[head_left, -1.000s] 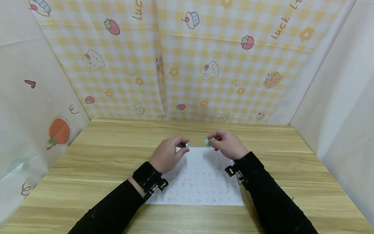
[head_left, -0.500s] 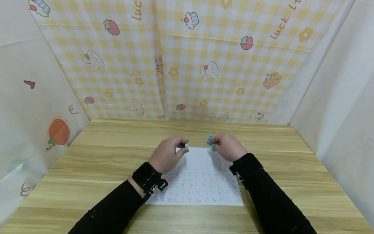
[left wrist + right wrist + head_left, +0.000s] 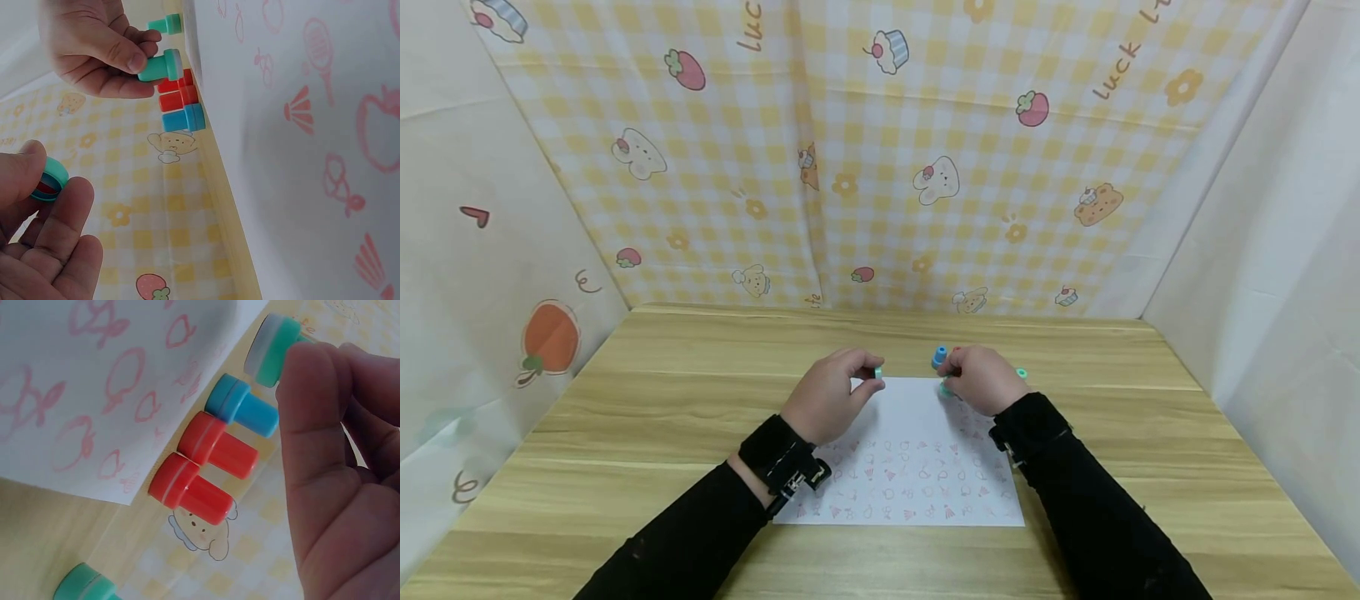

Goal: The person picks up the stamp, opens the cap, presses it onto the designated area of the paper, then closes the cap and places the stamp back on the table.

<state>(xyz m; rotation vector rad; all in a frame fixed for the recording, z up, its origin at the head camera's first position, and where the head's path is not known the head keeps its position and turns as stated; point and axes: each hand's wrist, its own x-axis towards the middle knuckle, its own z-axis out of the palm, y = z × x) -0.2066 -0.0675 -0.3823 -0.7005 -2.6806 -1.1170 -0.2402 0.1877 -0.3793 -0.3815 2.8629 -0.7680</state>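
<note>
Stamps [image 3: 219, 449], blue and red, beside right fingers [image 3: 312, 400] around green stamp [image 3: 279, 351]

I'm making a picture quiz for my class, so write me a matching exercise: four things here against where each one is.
1. green cap
2. uncapped green stamp
3. blue stamp
4. printed paper

A. lying flat on the table
B. pinched in the right hand
C. standing beside a red stamp
D. pinched in the left hand

Pairs: 1-D, 2-B, 3-C, 4-A
</note>
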